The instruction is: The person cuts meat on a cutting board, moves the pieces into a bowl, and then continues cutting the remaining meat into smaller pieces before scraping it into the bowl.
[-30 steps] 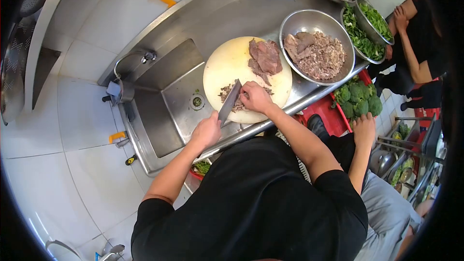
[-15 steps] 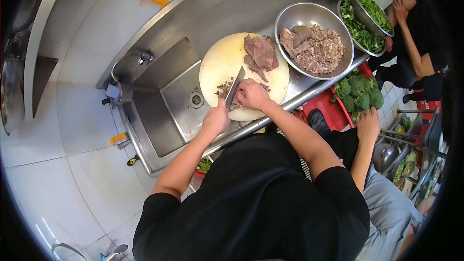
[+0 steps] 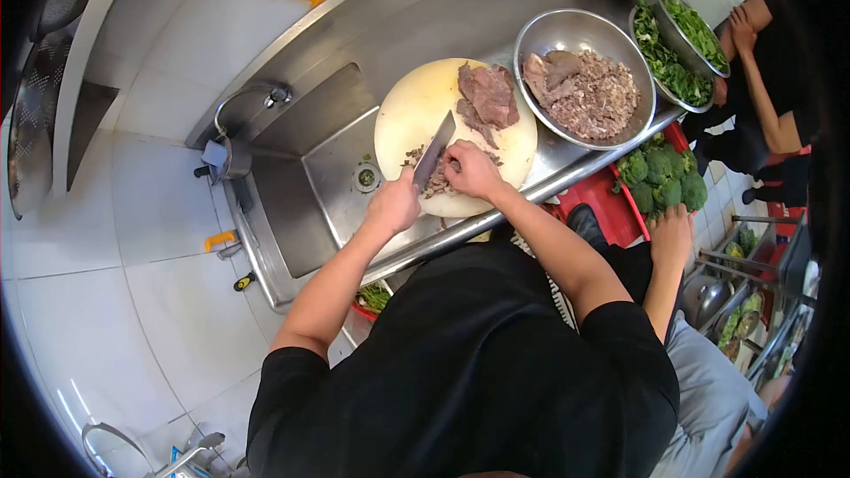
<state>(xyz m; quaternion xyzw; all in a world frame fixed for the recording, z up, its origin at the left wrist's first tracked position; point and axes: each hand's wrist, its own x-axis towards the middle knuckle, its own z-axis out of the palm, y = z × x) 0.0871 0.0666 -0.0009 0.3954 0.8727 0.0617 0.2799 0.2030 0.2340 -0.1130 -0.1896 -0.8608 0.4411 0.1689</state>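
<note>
My left hand is closed round the handle of a kitchen knife. The wide blade slants across a round, pale cutting board. Just right of the blade, my right hand has its fingers curled and pressed down on a piece of meat, mostly hidden under them. Chopped meat lies around the blade and below the fingers. A larger brown chunk of meat rests at the board's upper right. Beside the board stands a steel bowl holding finely chopped meat and some bigger pieces.
The board sits at the right of a steel sink with a drain and faucet. Bowls of leafy greens stand far right. Below the counter edge, a red crate holds broccoli; another person's hand is beside it.
The whole view has shifted slightly to the right. My right fingers look more curled over the meat, while my left hand keeps hold of the knife at nearly the same spot.
</note>
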